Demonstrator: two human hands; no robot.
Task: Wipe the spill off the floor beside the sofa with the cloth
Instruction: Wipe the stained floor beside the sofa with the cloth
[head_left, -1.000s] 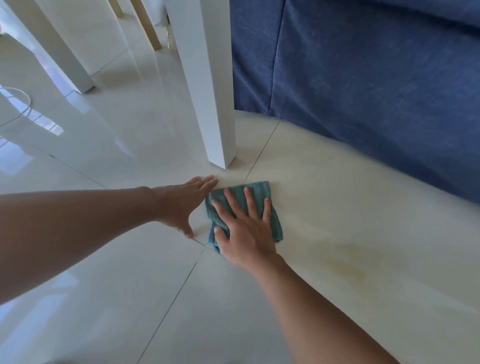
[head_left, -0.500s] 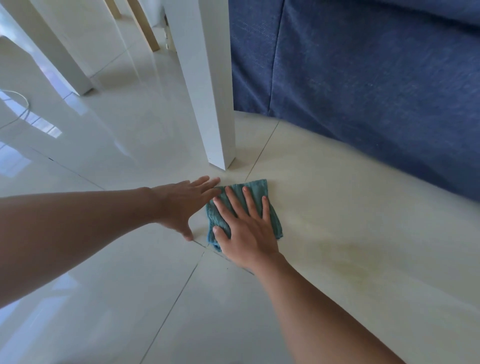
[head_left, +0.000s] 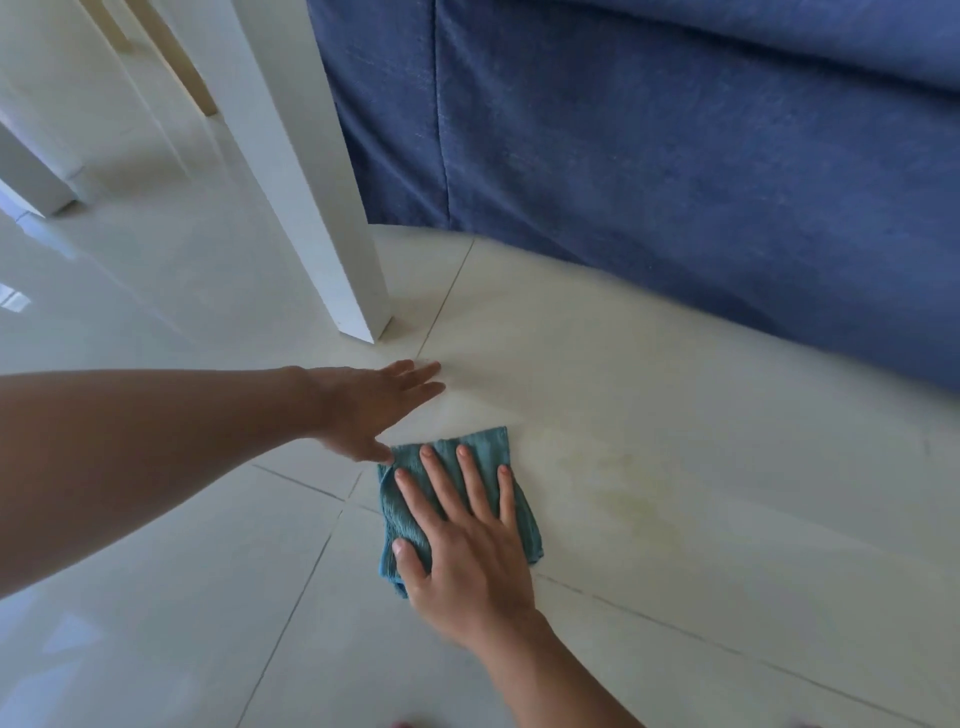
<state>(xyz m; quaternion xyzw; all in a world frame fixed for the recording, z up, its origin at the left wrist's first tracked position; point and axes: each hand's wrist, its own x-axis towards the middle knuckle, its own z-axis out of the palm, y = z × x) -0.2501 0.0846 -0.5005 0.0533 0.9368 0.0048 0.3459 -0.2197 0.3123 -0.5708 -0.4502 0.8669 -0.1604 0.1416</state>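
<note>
A folded teal cloth (head_left: 402, 512) lies flat on the white tiled floor (head_left: 675, 426). My right hand (head_left: 462, 540) presses down on it with fingers spread. A faint yellowish spill (head_left: 631, 499) stains the tile just right of the cloth, between it and the blue sofa (head_left: 675, 156). My left hand (head_left: 374, 402) rests flat on the floor just left of and beyond the cloth, fingers together, its thumb near the cloth's far left corner.
A white table leg (head_left: 332, 218) stands on the floor just beyond my left hand, close to the sofa's corner. More white furniture legs (head_left: 31, 182) stand at the far left. Glossy tile stretches to the left and toward me.
My right hand and the cloth have slid back toward me, away from the table leg and nearer the stain. The left hand stays flat on the floor. The view has shifted.
</note>
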